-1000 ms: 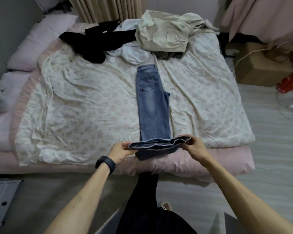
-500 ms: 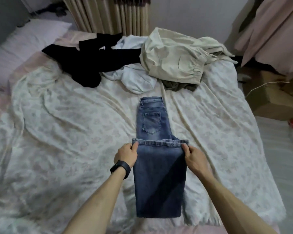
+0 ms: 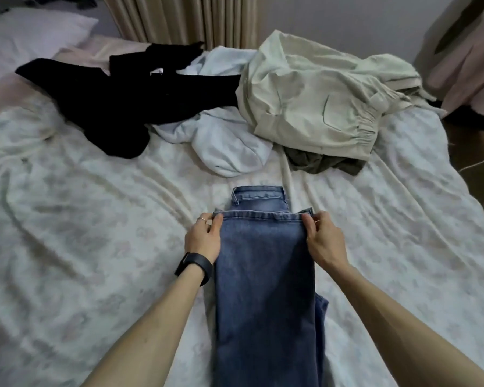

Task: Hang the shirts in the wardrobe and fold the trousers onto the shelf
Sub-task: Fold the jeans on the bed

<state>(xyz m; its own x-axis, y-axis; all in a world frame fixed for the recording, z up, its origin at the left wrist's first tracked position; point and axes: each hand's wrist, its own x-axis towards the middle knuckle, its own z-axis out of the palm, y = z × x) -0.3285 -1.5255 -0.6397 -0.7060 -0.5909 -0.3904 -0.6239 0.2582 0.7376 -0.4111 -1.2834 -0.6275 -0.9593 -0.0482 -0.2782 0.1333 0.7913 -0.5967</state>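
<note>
Jeans (image 3: 264, 275): flat on bed (image 3: 95, 247), hems folded up just short of waistband; left hand (image 3: 204, 238) and right hand (image 3: 323, 241) each pinch a hem corner, apart. Advice: square hem edge to waistband, align sides, smooth before next fold.

Rumpled floral sheet (image 3: 95, 219) spread across the bed; pale pillow (image 3: 31, 32) far left, pleated beige curtain (image 3: 185, 18) behind, pink fabric (image 3: 470, 65) hanging far right.

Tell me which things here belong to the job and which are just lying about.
Job: jeans, pinched by left hand and right hand; black garment, white garment, cream garment, olive garment.
Lying about: pillow, curtain, bedspread.
</note>
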